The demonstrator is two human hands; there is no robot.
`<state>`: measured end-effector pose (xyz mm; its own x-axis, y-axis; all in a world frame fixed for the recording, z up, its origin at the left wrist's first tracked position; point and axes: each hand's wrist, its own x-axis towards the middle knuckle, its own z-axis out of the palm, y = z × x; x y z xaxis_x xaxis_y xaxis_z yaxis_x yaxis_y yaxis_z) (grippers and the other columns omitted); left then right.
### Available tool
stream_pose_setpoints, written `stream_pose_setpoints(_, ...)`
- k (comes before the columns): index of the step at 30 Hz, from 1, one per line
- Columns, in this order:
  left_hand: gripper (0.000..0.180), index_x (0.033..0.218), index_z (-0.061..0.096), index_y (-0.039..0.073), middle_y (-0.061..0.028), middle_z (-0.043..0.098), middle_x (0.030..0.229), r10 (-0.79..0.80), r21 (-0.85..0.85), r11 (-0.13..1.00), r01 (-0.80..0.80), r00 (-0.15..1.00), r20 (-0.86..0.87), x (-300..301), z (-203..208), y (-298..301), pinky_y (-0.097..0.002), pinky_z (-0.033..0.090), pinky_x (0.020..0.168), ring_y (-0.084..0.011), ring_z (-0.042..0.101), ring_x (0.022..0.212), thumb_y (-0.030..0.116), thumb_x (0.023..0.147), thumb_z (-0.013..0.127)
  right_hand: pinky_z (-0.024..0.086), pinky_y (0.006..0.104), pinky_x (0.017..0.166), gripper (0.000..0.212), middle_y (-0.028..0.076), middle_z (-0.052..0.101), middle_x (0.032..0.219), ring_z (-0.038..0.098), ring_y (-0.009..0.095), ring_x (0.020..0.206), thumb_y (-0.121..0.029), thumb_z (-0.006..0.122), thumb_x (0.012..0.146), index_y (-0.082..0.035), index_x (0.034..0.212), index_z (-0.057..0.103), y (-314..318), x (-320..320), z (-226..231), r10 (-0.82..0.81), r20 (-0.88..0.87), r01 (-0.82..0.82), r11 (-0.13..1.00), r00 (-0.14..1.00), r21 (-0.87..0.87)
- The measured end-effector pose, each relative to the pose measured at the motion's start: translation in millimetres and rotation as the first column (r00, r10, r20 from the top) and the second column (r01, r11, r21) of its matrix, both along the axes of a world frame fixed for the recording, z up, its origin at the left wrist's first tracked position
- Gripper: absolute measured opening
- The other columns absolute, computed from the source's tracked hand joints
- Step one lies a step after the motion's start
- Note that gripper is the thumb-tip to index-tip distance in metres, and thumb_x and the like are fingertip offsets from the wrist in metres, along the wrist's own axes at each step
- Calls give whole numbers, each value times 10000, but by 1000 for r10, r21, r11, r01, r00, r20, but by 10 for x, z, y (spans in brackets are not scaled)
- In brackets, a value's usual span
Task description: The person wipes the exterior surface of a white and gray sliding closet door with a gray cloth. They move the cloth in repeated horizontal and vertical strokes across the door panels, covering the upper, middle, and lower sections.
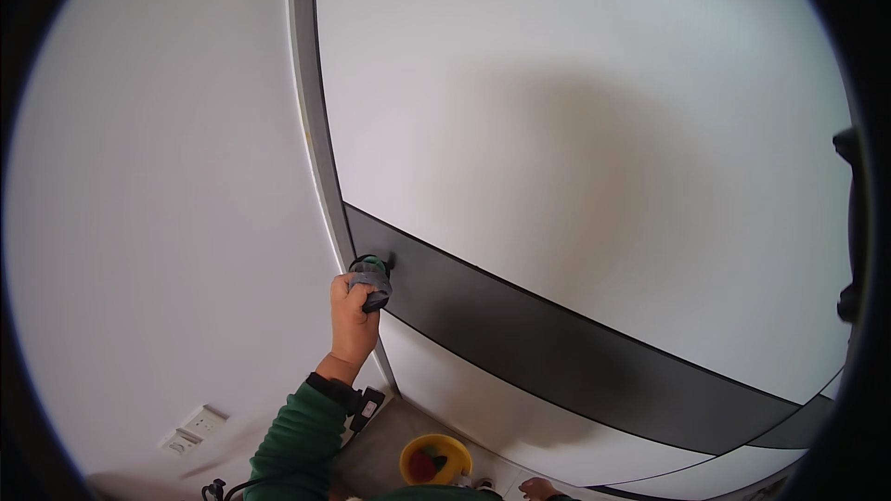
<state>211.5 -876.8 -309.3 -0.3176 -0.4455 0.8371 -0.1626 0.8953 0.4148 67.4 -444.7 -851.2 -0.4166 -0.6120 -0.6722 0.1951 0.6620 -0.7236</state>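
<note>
At the left edge of a white door-like panel [594, 167] with a dark grey band [575, 334], my left hand [353, 320] is closed around a crumpled grey cloth [369, 283]. The cloth lies against a dark, round, handle-like fitting with some green showing, and folds hide part of it. A small black knob [392, 261] sticks out beside it. My right hand [536, 489] hangs low at the bottom edge, apart from the panel; only part of it shows, and its fingers are too small to read.
A yellow basin [465, 454] with red and green things in it stands on the grey floor [380, 450]. White wall sockets [204, 421] sit on the left wall [176, 204]. A grey frame [311, 83] runs beside the panel. A dark fitting [852, 223] shows at far right.
</note>
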Motion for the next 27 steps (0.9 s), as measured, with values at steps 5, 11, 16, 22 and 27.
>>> stream_pose_setpoints(5,336,902,576,39,-152,492,1029,16,-230,973,-39,995,-97,65,221,102,-334,455,803,-329,523,926,-172,641,593,538,388,657,272,124,601,876,594,258,806,-203,673,770,-53,987,607,-338,-453,-197,481,-659,-609,792,578,44)
stream_pose_setpoints(11,308,821,615,85,-124,516,957,-42,-384,921,58,998,52,80,-94,95,-397,435,749,-324,503,884,-92,581,693,511,425,633,278,118,613,796,598,264,712,-269,730,725,-48,863,635,-13,-435,-203,263,-704,-489,862,659,-136)
stream_pose_setpoints(16,294,830,623,89,-133,524,951,-1,-120,993,13,995,99,212,-696,-79,-420,438,765,-350,504,910,-77,595,685,498,437,606,263,122,615,750,591,257,679,-291,652,799,-44,888,647,126,-228,133,198,-526,-266,962,827,-57)
stream_pose_setpoints(22,282,838,637,86,-154,534,927,-53,137,991,9,946,320,509,-1053,-329,-422,448,786,-365,518,910,-95,623,636,473,427,590,233,115,599,720,588,234,682,-276,611,846,-47,836,655,94,-274,445,346,-517,-392,920,783,22)
stream_pose_setpoints(27,280,824,579,55,-166,526,935,207,136,965,-224,970,129,587,-160,-615,-409,444,780,-373,523,902,-128,614,602,483,419,601,174,97,611,754,593,234,689,-230,606,839,-66,824,661,-45,-398,603,309,-476,-382,922,823,-63)
